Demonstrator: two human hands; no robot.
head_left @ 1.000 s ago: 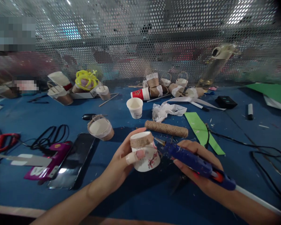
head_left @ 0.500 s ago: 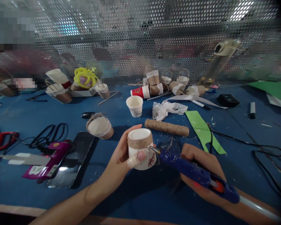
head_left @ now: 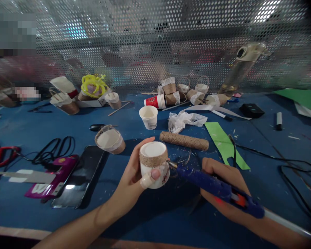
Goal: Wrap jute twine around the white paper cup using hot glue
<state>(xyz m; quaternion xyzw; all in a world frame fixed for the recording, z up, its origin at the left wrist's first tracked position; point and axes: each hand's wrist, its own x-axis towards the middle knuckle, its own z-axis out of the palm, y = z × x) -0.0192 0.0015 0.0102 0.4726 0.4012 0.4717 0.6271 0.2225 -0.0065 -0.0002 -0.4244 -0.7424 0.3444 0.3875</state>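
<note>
My left hand (head_left: 138,169) is wrapped round a white paper cup (head_left: 153,176), thumb across its near side and fingers behind it. A band of brown twine (head_left: 154,159) circles the upper part of the cup, below the white round end that faces up. My right hand (head_left: 222,186) grips a blue glue gun (head_left: 204,181) with a clear glue stick (head_left: 287,223) poking out of its rear. The metal nozzle meets the right side of the cup at the lower edge of the twine. A roll of twine (head_left: 183,140) lies just behind the cup.
A twine-wrapped cup (head_left: 110,140) and a white cup (head_left: 148,117) stand behind my left hand. At left lie a phone (head_left: 79,180) and a purple strip-like packet (head_left: 53,178). A green sheet (head_left: 224,143) and black cable (head_left: 269,154) are at right; perforated metal (head_left: 145,45) rises behind.
The cup has shifted slightly left and tilted or turned a little in my left hand. The glue gun stays at the twine's edge, nearly in place.
</note>
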